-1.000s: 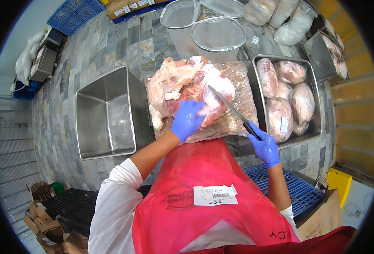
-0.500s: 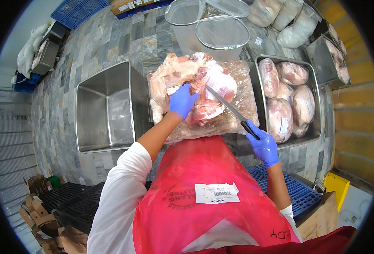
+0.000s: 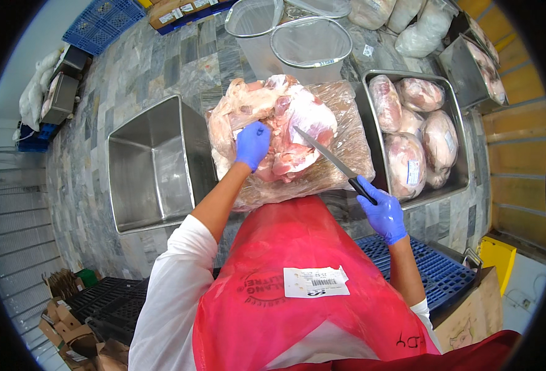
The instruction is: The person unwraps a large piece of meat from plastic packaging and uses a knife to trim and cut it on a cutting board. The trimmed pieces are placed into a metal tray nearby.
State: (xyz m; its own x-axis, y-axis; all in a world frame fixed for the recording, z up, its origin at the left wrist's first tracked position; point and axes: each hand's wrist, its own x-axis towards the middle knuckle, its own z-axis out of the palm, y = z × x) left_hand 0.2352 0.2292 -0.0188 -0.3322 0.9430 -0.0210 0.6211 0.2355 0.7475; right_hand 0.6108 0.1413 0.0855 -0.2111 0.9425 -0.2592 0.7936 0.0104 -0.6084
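A large raw cut of meat [image 3: 313, 117] with pale skin and fat lies spread on a plastic-wrapped block [image 3: 354, 133] before me. My left hand [image 3: 253, 147], in a blue glove, is closed at the near left of the meat, its fingers curled on the pale edge. How much meat is in its grip is partly hidden. In my right hand [image 3: 384, 215], also blue-gloved, is the black handle of a long knife [image 3: 330, 156]. The blade points up and left, its tip at the meat's right part; whether it touches I cannot tell.
On the right, a steel tub [image 3: 463, 176] holds several bagged meat pieces [image 3: 407, 162]. A deep steel bin [image 3: 131, 179] stands on the left. Clear plastic-lined containers [image 3: 313, 43] are beyond the block. A blue pallet [image 3: 381, 260] lies low at the right, black pallets [image 3: 109, 303] at the left.
My left hand has drawn back a little to the left, its fingers curling tighter. The knife stays in my right hand at nearly the same angle. The whole view has shifted slightly.
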